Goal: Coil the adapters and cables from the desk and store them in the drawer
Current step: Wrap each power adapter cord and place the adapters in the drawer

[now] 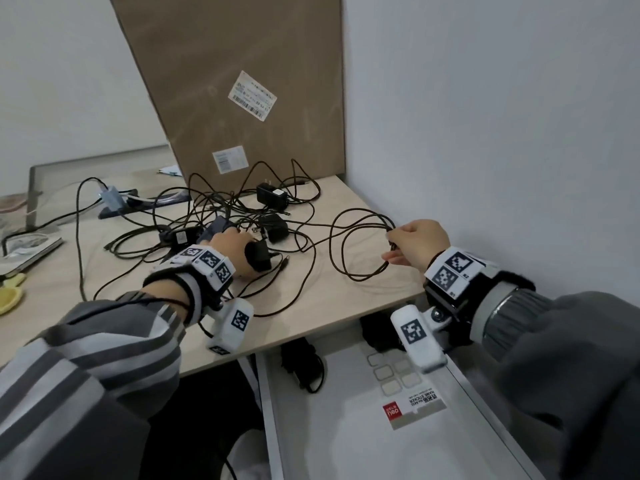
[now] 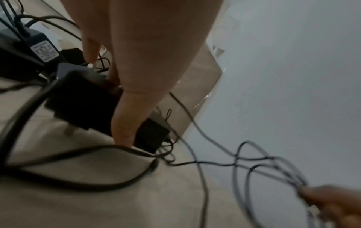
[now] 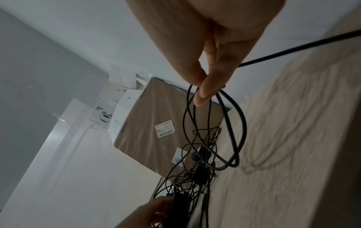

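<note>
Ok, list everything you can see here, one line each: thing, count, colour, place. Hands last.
Power adapters: at least four, black, in the tangle mid-desk; one is in the left hand.
Cables: several, black, tangled across the desk; exact count unclear.
Cable loops: one bundle, black, raised at the desk's right side.
Cardboard box: one, brown, leaning against the wall behind the tangle.
Drawer: one, white, open below the desk edge; dark cabling already at its back.
Sticker pack: one, white and red, in the drawer.
Laptop: one, silver, far left.
Left hand: grips a black adapter.
Right hand: pinches the cable loops.
</note>
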`<act>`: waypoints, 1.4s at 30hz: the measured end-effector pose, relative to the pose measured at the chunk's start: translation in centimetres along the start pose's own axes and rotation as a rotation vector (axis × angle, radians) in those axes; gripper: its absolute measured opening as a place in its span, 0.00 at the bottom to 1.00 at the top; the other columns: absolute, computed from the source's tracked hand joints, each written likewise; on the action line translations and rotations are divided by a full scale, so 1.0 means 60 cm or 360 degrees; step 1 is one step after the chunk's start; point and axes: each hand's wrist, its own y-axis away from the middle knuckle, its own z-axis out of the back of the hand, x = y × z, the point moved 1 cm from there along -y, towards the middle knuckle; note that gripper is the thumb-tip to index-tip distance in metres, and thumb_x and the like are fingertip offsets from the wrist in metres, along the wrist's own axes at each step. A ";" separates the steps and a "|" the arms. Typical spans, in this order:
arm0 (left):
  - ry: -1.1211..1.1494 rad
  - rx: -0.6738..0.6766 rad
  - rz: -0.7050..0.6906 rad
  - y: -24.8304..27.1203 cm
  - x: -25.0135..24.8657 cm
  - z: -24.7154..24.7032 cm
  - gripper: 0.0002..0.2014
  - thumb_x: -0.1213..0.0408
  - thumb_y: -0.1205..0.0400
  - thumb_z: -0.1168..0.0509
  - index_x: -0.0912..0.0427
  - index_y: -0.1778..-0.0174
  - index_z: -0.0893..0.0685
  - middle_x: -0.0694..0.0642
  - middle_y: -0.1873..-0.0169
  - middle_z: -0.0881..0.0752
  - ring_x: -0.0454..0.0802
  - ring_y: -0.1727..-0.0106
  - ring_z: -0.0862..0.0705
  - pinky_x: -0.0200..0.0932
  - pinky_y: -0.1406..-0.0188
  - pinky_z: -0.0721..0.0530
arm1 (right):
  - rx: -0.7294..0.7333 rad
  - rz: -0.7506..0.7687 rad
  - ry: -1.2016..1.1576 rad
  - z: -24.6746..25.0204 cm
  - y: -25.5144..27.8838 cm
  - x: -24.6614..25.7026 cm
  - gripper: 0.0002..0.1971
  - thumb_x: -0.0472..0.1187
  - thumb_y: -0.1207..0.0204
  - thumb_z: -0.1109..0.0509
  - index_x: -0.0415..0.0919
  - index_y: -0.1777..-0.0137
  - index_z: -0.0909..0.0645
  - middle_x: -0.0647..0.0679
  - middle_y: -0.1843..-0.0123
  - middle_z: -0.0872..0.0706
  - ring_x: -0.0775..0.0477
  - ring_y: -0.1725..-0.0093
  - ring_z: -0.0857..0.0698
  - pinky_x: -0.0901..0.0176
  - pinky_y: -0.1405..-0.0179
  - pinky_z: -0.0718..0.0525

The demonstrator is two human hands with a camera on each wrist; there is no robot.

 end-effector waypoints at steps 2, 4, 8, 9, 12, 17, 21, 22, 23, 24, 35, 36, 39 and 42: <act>0.0404 0.0083 -0.0061 0.015 0.012 0.020 0.22 0.50 0.26 0.24 0.55 0.41 0.19 0.54 0.46 0.16 0.52 0.46 0.17 0.46 0.44 0.21 | 0.0004 -0.0013 -0.0006 -0.013 -0.004 0.003 0.07 0.34 0.23 0.32 0.32 0.47 0.20 0.44 0.72 0.13 0.45 0.68 0.09 0.51 0.56 0.10; 0.0948 0.0134 -0.0028 0.035 0.030 0.044 0.24 0.47 0.30 0.23 0.53 0.43 0.17 0.53 0.50 0.12 0.50 0.48 0.13 0.48 0.42 0.17 | 0.0016 -0.0030 -0.0038 -0.027 -0.007 0.011 0.07 0.33 0.23 0.32 0.31 0.47 0.20 0.42 0.70 0.13 0.45 0.67 0.10 0.53 0.56 0.10; 0.2068 -0.0234 0.0008 0.088 0.047 0.100 0.24 0.53 0.23 0.27 0.61 0.35 0.22 0.60 0.44 0.14 0.51 0.49 0.12 0.46 0.54 0.11 | 0.0082 0.0063 -0.0057 -0.056 -0.016 0.030 0.13 0.36 0.23 0.30 0.32 0.41 0.21 0.45 0.71 0.11 0.48 0.64 0.09 0.51 0.47 0.11; 0.2261 -0.0396 0.0018 0.102 0.048 0.115 0.25 0.54 0.21 0.29 0.62 0.33 0.24 0.60 0.44 0.15 0.50 0.50 0.13 0.43 0.58 0.11 | 0.0150 0.0101 -0.0040 -0.063 -0.013 0.038 0.16 0.36 0.23 0.30 0.32 0.37 0.22 0.43 0.65 0.09 0.48 0.63 0.09 0.54 0.49 0.11; 0.2557 -0.0660 0.0066 0.132 0.055 0.142 0.25 0.52 0.19 0.31 0.61 0.31 0.26 0.57 0.49 0.17 0.49 0.52 0.15 0.43 0.57 0.13 | 0.0448 0.0087 0.0397 -0.077 0.010 0.051 0.31 0.38 0.23 0.29 0.34 0.22 0.35 0.37 0.35 0.19 0.45 0.50 0.13 0.58 0.51 0.13; 0.2695 -0.0553 0.0025 0.177 0.043 0.161 0.23 0.53 0.18 0.33 0.60 0.31 0.29 0.58 0.49 0.20 0.52 0.53 0.17 0.50 0.58 0.12 | 0.0612 0.0182 0.1051 -0.065 0.067 0.078 0.42 0.44 0.23 0.29 0.40 0.17 0.51 0.37 0.27 0.26 0.37 0.33 0.20 0.43 0.33 0.20; 0.2775 -0.0557 -0.0151 0.221 0.014 0.180 0.18 0.57 0.17 0.34 0.61 0.37 0.29 0.59 0.48 0.22 0.53 0.50 0.19 0.50 0.56 0.10 | 0.0692 0.0847 0.0749 -0.055 0.153 0.131 0.35 0.47 0.21 0.30 0.46 0.17 0.42 0.48 0.19 0.33 0.48 0.27 0.26 0.57 0.29 0.30; 0.2786 -0.0543 -0.0201 0.233 0.007 0.186 0.17 0.57 0.17 0.34 0.61 0.37 0.29 0.59 0.48 0.22 0.53 0.51 0.19 0.49 0.56 0.10 | 0.0737 0.0956 0.0624 -0.054 0.178 0.146 0.34 0.47 0.21 0.30 0.49 0.18 0.39 0.51 0.20 0.32 0.51 0.31 0.24 0.59 0.33 0.29; 0.2794 -0.0519 -0.0249 0.245 0.001 0.191 0.17 0.56 0.16 0.35 0.61 0.37 0.28 0.60 0.49 0.22 0.52 0.52 0.18 0.48 0.57 0.11 | 0.0779 0.1026 0.0555 -0.055 0.199 0.158 0.32 0.47 0.21 0.30 0.50 0.19 0.38 0.53 0.21 0.31 0.52 0.33 0.23 0.60 0.35 0.28; 0.2794 -0.0498 -0.0292 0.256 -0.004 0.195 0.17 0.56 0.16 0.35 0.62 0.37 0.28 0.61 0.49 0.21 0.52 0.53 0.18 0.47 0.57 0.11 | 0.0818 0.1076 0.0534 -0.057 0.216 0.167 0.32 0.47 0.21 0.30 0.52 0.19 0.37 0.54 0.21 0.30 0.52 0.35 0.22 0.60 0.37 0.26; 0.2720 -0.0533 -0.0339 0.323 -0.015 0.197 0.19 0.53 0.17 0.34 0.60 0.36 0.25 0.59 0.53 0.18 0.51 0.54 0.15 0.45 0.61 0.12 | 0.1060 0.1102 0.0073 -0.098 0.284 0.187 0.08 0.40 0.16 0.38 0.46 0.55 0.19 0.51 0.58 0.12 0.54 0.63 0.14 0.65 0.66 0.24; 0.2714 -0.0608 -0.0256 0.323 -0.006 0.194 0.19 0.53 0.18 0.33 0.58 0.36 0.24 0.58 0.52 0.18 0.49 0.56 0.15 0.42 0.63 0.13 | 0.1027 0.1116 0.0041 -0.097 0.280 0.186 0.10 0.40 0.16 0.38 0.45 0.57 0.19 0.51 0.62 0.13 0.55 0.65 0.16 0.65 0.66 0.24; 0.2597 -0.0765 0.0048 0.321 0.029 0.176 0.20 0.49 0.20 0.31 0.55 0.36 0.22 0.54 0.55 0.18 0.46 0.62 0.18 0.36 0.72 0.18 | 0.0833 0.1198 -0.0043 -0.085 0.263 0.175 0.12 0.42 0.16 0.37 0.44 0.59 0.15 0.51 0.70 0.19 0.56 0.69 0.22 0.65 0.62 0.22; 0.2462 -0.0744 0.0183 0.315 0.043 0.141 0.16 0.51 0.20 0.31 0.53 0.40 0.20 0.53 0.54 0.18 0.48 0.59 0.20 0.38 0.70 0.17 | 0.0717 0.1259 -0.0010 -0.081 0.259 0.164 0.14 0.43 0.15 0.39 0.48 0.58 0.14 0.53 0.72 0.22 0.53 0.63 0.21 0.58 0.48 0.21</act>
